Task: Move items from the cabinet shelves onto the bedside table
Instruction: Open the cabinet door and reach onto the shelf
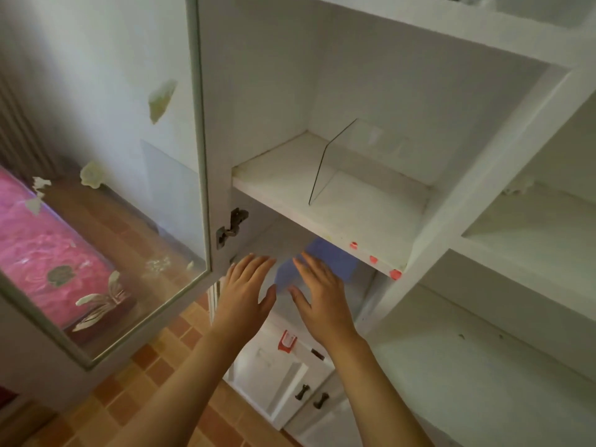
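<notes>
Bare and spread open, my left hand and right hand hold nothing, reaching side by side toward a blurred blue item. It sits under the white cabinet shelf, beside the glass door.

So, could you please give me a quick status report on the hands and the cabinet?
Left hand and right hand open, empty, reaching under the shelf. Blue item just beyond the fingers, not gripped. Glass door open at left, clear of the reach.
</notes>
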